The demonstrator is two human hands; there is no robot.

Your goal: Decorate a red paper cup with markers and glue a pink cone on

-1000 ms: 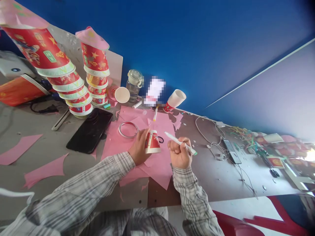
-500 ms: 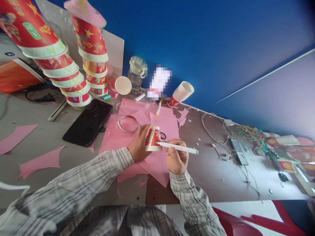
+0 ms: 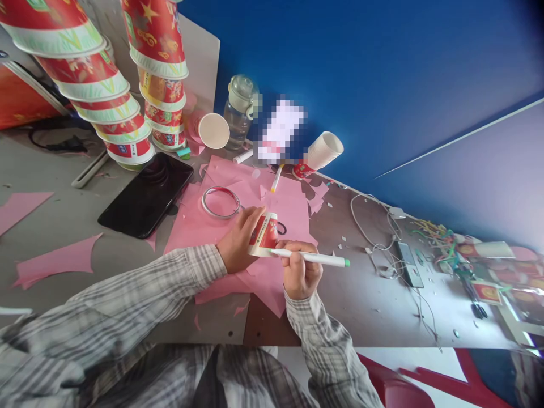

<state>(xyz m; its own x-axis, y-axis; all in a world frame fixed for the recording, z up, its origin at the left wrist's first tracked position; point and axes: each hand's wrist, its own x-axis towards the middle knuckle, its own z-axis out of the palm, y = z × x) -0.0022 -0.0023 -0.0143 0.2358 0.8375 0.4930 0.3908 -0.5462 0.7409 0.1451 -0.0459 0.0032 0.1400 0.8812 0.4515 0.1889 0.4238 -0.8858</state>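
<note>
in the middle of the frame, the left hand [image 3: 240, 241] grips a small red and white paper cup [image 3: 264, 231] by its side, likely so it can't wobble. just right of it, the right hand [image 3: 302, 273] pinches a thin white plastic marker with a green end [image 3: 318, 258] like a pencil, maybe to steer it well. its tip is by the cup's white band; i can't tell if they touch. flat pink paper sheets [image 3: 293, 195] lie below. two tall towers of red and white paper cups [image 3: 159, 39] stand upper left, which seems to give the hands room.
</note>
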